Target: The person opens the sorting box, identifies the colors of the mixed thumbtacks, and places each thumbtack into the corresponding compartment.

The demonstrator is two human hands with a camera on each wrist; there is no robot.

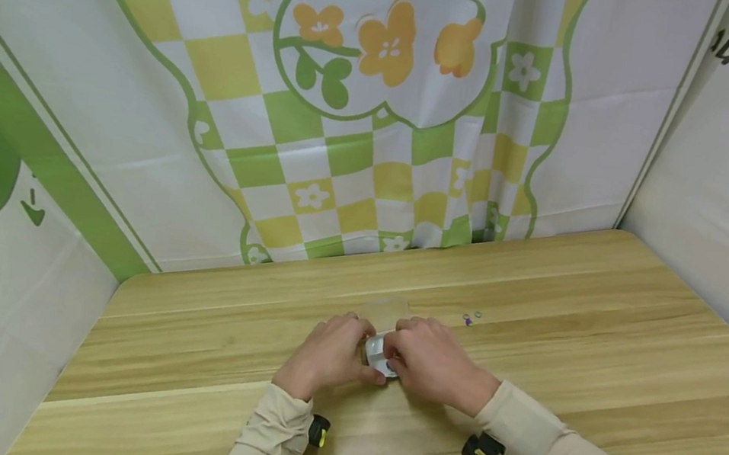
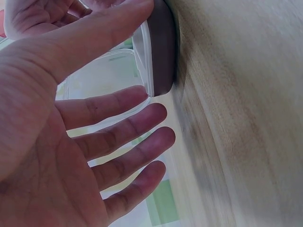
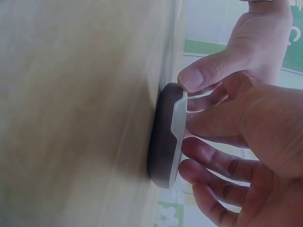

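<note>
A small case [image 1: 376,347] with a white top and a dark base [image 3: 163,142] rests on the wooden table between both hands. My left hand [image 1: 336,352] holds it, thumb on the near edge and index fingertip at the far edge; the other fingers [image 2: 137,125] extend loosely. Over the white top, my right hand [image 1: 433,359] has its thumb and bent fingertips [image 3: 191,168] right at the rim. A spot of blue shows beneath the right fingers; I cannot tell whether they pinch anything. Behind the case lies a clear, see-through panel [image 1: 387,310], partly hidden by the hands.
Several tiny ring-like and purple pieces [image 1: 468,320] lie on the wooden table [image 1: 598,343], beyond the right hand. A printed checkered curtain [image 1: 360,158] hangs along the table's far edge, with white fabric walls at left and right.
</note>
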